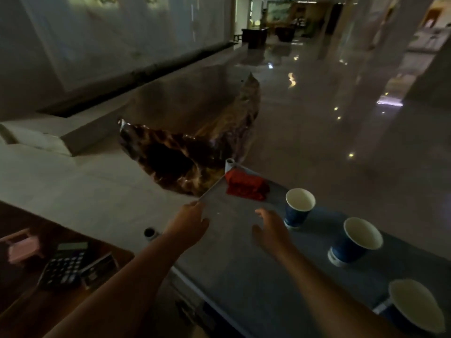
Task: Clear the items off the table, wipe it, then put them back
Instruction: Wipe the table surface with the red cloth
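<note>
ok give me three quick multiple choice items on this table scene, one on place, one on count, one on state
1. Where does the red cloth lie?
A. far corner of the table
B. in a cup
C. in the right hand

2. How many blue cups stand on the table?
A. one
B. three
C. five

3. What do the hands hold?
A. a cup each
B. the cloth
C. nothing

Key: 1 A, it sits by the far corner. 2 B, near cup, middle cup, far cup. 3 C, left hand and right hand are open.
</note>
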Action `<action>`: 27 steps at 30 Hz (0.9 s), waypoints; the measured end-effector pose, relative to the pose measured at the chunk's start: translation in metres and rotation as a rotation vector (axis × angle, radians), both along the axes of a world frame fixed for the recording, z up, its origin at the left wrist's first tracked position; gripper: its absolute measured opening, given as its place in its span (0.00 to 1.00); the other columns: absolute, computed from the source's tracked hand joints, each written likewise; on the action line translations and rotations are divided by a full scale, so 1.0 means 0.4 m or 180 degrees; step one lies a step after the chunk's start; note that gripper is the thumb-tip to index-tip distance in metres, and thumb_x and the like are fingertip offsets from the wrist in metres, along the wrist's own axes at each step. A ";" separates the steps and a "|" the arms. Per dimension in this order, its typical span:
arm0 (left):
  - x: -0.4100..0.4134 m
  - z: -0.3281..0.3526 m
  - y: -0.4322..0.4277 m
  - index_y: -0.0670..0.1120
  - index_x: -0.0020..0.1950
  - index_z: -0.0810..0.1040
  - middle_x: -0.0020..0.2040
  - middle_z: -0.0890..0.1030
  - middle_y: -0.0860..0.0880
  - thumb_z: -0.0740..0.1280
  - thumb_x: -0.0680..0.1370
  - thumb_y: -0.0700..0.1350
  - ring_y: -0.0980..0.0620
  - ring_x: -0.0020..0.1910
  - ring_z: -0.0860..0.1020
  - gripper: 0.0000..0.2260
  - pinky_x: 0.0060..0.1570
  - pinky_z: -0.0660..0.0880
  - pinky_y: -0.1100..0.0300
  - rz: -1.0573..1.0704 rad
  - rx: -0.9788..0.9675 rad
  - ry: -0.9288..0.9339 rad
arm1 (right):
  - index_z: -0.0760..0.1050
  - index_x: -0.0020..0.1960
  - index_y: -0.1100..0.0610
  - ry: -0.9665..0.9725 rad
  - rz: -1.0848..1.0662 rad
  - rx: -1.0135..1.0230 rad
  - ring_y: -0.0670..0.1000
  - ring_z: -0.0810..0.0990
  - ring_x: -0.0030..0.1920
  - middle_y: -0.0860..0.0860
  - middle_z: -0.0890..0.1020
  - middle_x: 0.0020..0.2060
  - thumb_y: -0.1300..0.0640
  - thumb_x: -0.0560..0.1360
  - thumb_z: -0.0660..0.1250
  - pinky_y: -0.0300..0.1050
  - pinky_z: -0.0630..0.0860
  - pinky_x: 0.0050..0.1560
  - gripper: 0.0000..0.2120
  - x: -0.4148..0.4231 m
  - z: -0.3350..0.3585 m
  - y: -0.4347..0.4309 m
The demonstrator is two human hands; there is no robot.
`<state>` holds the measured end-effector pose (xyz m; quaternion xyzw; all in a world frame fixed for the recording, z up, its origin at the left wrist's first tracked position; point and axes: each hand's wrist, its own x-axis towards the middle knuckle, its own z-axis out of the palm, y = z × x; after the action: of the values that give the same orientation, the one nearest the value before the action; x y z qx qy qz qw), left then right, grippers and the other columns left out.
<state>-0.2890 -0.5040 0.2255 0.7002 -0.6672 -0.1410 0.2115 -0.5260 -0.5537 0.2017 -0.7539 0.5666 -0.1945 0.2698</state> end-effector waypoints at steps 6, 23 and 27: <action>-0.027 -0.049 -0.203 0.44 0.68 0.70 0.67 0.72 0.43 0.66 0.76 0.50 0.43 0.64 0.70 0.23 0.60 0.70 0.49 -0.0423 0.0320 -0.0222 | 0.62 0.74 0.61 0.0307 -0.0086 0.0132 0.60 0.66 0.70 0.61 0.67 0.71 0.55 0.77 0.65 0.49 0.64 0.67 0.28 0.033 -0.059 -0.146; -0.020 -0.315 -0.852 0.45 0.75 0.59 0.72 0.64 0.42 0.67 0.70 0.66 0.41 0.69 0.62 0.41 0.67 0.62 0.45 -0.1955 0.0584 -0.0902 | 0.58 0.76 0.54 0.1492 -0.0492 0.0443 0.63 0.64 0.67 0.59 0.63 0.70 0.46 0.70 0.71 0.58 0.71 0.62 0.39 0.144 -0.209 -0.638; -0.026 -0.355 -0.859 0.47 0.76 0.58 0.68 0.68 0.43 0.69 0.66 0.69 0.41 0.65 0.66 0.46 0.64 0.66 0.47 -0.1742 0.0408 -0.0808 | 0.60 0.75 0.54 0.1676 -0.0503 0.0409 0.61 0.68 0.64 0.57 0.68 0.67 0.41 0.68 0.73 0.55 0.71 0.62 0.43 0.150 -0.241 -0.660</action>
<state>-0.2992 -0.8475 0.0835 0.5184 -0.8418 -0.1459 0.0361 -0.4662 -0.8179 0.1054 -0.7134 0.6853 0.0239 0.1445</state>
